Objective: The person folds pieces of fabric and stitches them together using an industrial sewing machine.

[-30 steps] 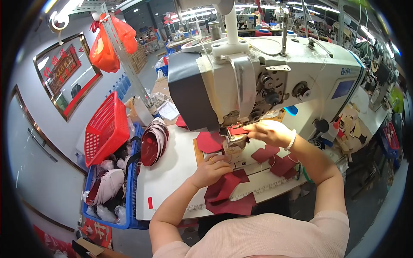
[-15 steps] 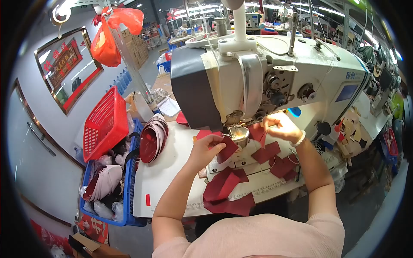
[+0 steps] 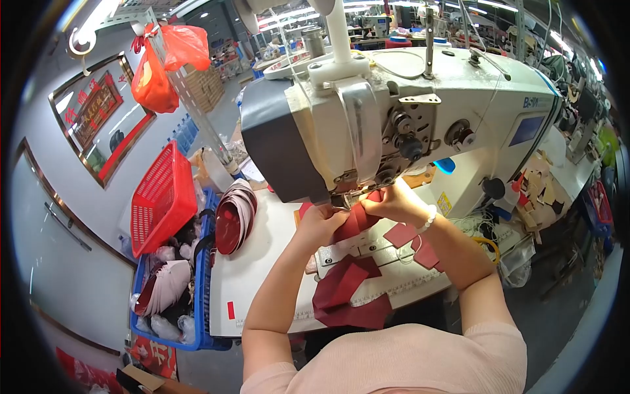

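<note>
Both hands are at the needle area of a white sewing machine (image 3: pixel 420 118). My left hand (image 3: pixel 319 223) is closed on the left side of a dark red fabric piece (image 3: pixel 355 222). At its right edge, my right hand (image 3: pixel 396 202) pinches the red material close under the presser foot (image 3: pixel 348 199). The fingertips partly hide how the pieces lie together. Below my left hand, folded red pieces (image 3: pixel 341 289) rest on the white table (image 3: pixel 269 276). More red pieces (image 3: pixel 423 249) lie under my right wrist, with pale thread over them.
A stack of red-and-white curved pieces (image 3: pixel 235 217) stands on the table's left. Beside the table is a blue crate (image 3: pixel 209 282) holding bagged items, with a red basket (image 3: pixel 164 200) on it. A ruler strip (image 3: pixel 400 287) runs along the front edge.
My hands have come together under the needle area; before, they were apart, each with a red piece. My right hand has moved left and down. The view has shifted slightly.
</note>
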Demonstrator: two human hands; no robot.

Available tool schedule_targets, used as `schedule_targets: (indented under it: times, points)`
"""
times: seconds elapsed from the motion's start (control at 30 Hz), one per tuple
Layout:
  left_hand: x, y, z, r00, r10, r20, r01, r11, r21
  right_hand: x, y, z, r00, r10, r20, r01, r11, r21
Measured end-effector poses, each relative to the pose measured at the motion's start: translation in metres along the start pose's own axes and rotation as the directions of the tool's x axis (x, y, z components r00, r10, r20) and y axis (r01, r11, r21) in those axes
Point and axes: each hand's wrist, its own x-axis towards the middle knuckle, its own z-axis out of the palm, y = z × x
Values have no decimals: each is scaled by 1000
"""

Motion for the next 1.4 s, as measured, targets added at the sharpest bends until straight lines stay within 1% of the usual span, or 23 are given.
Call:
schedule_targets:
  times: [0.13, 0.23, 0.33, 0.43, 0.53, 0.63, 0.73, 0.83, 0.87, 0.93, 0.97, 1.07, 1.1, 1.2, 1.3, 1.4]
  points:
    - [-2, 8, 3, 998, 20, -61, -18, 1000, 19, 3, 1, 2, 998, -42, -41, 40, 998, -48]
    - [-7, 20, 4, 995, -25, -94, 31, 998, 57, 5, 8, 3, 997, -70, -33, 68, 997, -47]
    - [-4, 14, 5, 994, 0, -105, -2, 1000, -19, 5, 6, 0, 1000, -3, 22, 4, 997, -78]
    - [-4, 20, 4, 994, -72, -84, 72, 997, -6, 5, -2, -2, 999, -43, 19, 43, 999, -31]
    - [0, 9, 1, 999, 6, -31, -9, 997, -82, 6, -11, -8, 997, -4, 76, 9, 998, -65]
    - [-1, 9, -1, 999, -22, -34, 20, 997, -70, 8, -9, -8, 996, -26, 83, 35, 995, -98]
    - [1, -1, 1, 997, 58, -43, -60, 997, -55, 8, 7, -2, 999, -33, 44, 37, 995, -93]
    - [-3, -9, 3, 990, 132, -41, -133, 991, -22, -7, 15, 7, 966, -226, -125, 207, 967, -148]
    - [-9, -12, 5, 968, 232, -94, -227, 972, 65, -18, 14, 7, 930, -334, -150, 296, 927, -231]
    - [-22, -22, 13, 882, 433, -185, -387, 890, 240, -39, 12, 6, 824, -545, -154, 454, 798, -396]
    - [-21, -29, 10, 633, 769, -94, -636, 585, 503, -42, 15, 7, 778, -622, -93, 525, 723, -450]
    - [-24, -42, 19, 454, 891, 20, -683, 334, 649, -47, 17, 11, 735, -679, 9, 544, 581, -605]
    - [-21, -45, 22, 438, 899, -30, -685, 355, 637, -47, 16, 12, 722, -692, -4, 547, 574, -609]
    - [-20, -41, 14, 416, 908, 46, -693, 284, 663, -46, 13, 11, 710, -704, -10, 539, 552, -636]
    - [-18, -36, 14, 391, 920, 23, -701, 281, 656, -44, 13, 12, 719, -695, -32, 532, 579, -618]
    - [-17, -36, 13, 405, 914, 16, -714, 305, 630, -44, 10, 12, 738, -674, -39, 517, 602, -609]
